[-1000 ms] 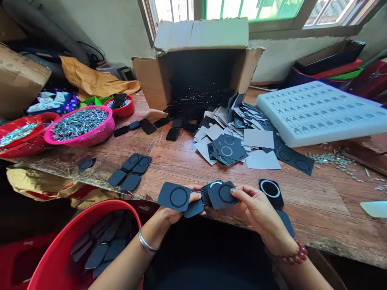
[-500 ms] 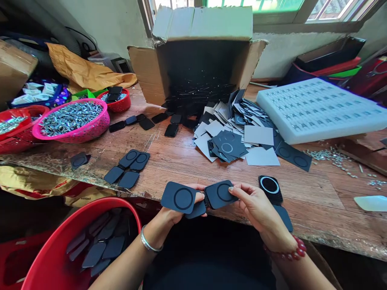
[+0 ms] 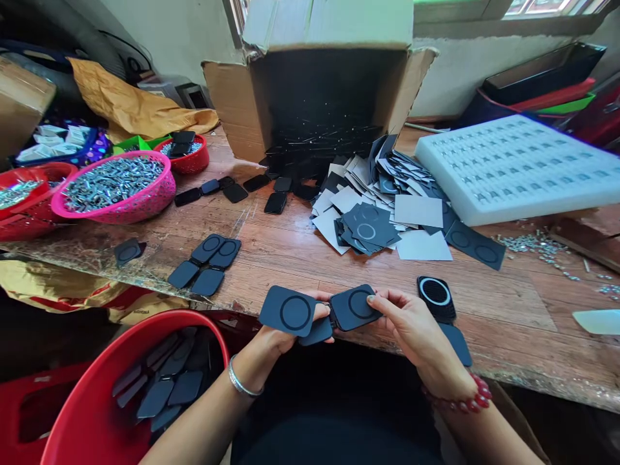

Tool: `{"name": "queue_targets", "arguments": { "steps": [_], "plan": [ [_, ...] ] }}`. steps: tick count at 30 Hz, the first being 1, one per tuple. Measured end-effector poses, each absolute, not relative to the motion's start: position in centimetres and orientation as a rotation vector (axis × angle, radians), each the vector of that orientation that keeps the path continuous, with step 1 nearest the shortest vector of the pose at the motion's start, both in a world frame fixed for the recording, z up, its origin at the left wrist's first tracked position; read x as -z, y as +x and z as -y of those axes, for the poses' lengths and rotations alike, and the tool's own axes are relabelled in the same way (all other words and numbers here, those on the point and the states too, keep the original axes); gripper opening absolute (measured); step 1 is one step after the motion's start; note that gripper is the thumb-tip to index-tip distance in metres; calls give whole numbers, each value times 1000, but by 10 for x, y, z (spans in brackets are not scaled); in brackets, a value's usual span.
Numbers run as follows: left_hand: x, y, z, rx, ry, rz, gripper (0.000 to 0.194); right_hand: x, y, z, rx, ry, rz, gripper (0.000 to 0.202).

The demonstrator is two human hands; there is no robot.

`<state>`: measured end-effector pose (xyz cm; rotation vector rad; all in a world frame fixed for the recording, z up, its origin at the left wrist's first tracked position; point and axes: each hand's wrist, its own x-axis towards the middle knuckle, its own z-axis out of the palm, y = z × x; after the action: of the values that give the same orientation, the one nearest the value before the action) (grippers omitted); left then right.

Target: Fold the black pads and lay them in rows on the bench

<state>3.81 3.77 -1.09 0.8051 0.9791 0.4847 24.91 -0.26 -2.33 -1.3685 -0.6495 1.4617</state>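
Observation:
My left hand (image 3: 277,342) is closed around a dark folding wireless charger (image 3: 356,307), near the table's front edge. Its two hinged square panels lie open, the right one marked with a ring. The same hand also grips a loose dark sheet (image 3: 285,310) with a printed ring, which partly covers the left panel. My right hand (image 3: 411,328) pinches the right panel's outer edge, thumb on top by the ring; its other fingers are partly hidden. To the right of that hand lies another unfolded charger (image 3: 434,298), with a white ring on its upper panel.
Several dark chargers (image 3: 209,281) lie left on the table. A pile of ringed sheets (image 3: 371,229) spreads before an open cardboard box (image 3: 237,110). A white foam tray (image 3: 484,210) stands right. Left are a pink basket (image 3: 121,210) of metal parts and, below, a red bucket (image 3: 82,387) holding dark pieces.
The camera view has tilted down slightly, so the table's contents sit a little higher in the picture. Both hands keep the same hold on the charger and sheet.

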Motion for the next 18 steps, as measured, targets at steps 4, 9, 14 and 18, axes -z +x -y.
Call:
{"name": "queue_targets", "arguments": {
  "steps": [4, 9, 14, 18],
  "plan": [
    [16, 36, -36, -506, 808, -972, 39, 24, 248, 3, -1434, -1391, 679, 33],
    [23, 33, -35, -488, 824, -929, 46, 20, 245, 3, -1425, -1395, 674, 34],
    [30, 30, -35, -506, 813, -930, 52, 18, 244, 4, -1441, -1347, 651, 37],
    [28, 32, -33, -499, 820, -921, 51, 20, 246, 5, -1451, -1334, 637, 34]
  ]
}}
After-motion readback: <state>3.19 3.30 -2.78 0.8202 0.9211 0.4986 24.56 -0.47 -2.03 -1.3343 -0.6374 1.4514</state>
